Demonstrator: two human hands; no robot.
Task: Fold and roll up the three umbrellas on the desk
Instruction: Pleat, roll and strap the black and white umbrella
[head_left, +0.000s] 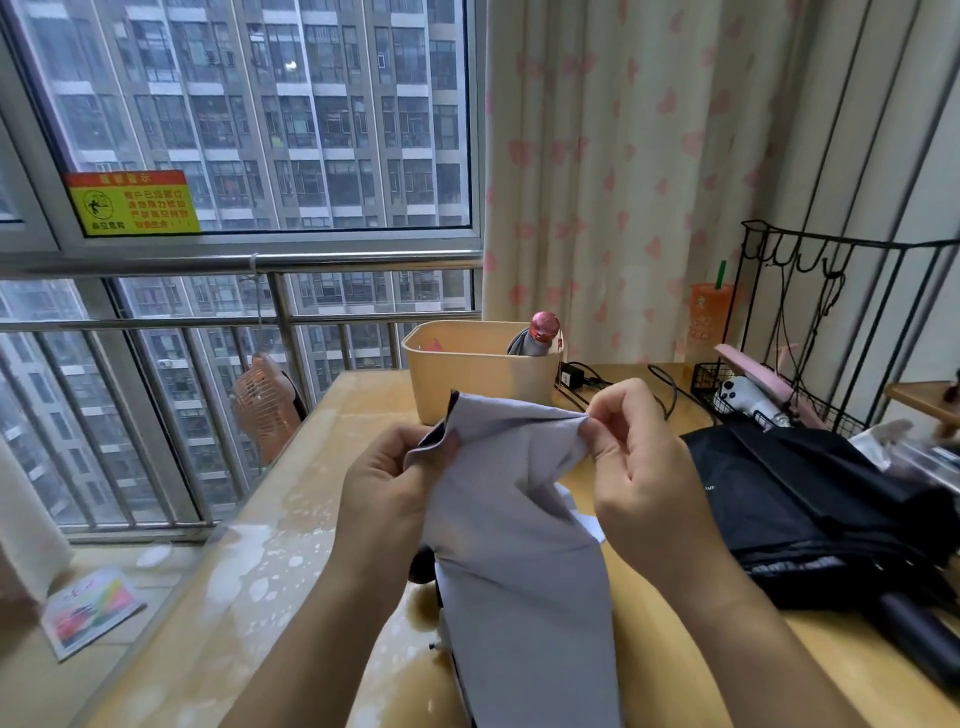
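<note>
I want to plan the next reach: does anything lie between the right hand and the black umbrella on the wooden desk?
Nothing visible does. The right hand pinches the grey fabric umbrella, and the black collapsed umbrella lies just beside it on the wooden desk.

A beige bin (478, 384) stands by the heart-print curtain (623, 156) — wire rack (831, 239) right, orange fan (262, 405) left.

**Soft grey daylight, bowed edges**

Flat overcast light comes through the large metal-framed glass window (260, 119) on the left; the glossy yellow wooden desk (322, 493) shows pale glare patches; shadows are faint; the pale grey fabric umbrella (519, 519) is evenly lit and sharp; the black folded fabric umbrella (810, 509) loses detail in darkness; the polished steel balcony railing (208, 265) bows with wide-angle distortion; the far right edge is smeared.
</note>
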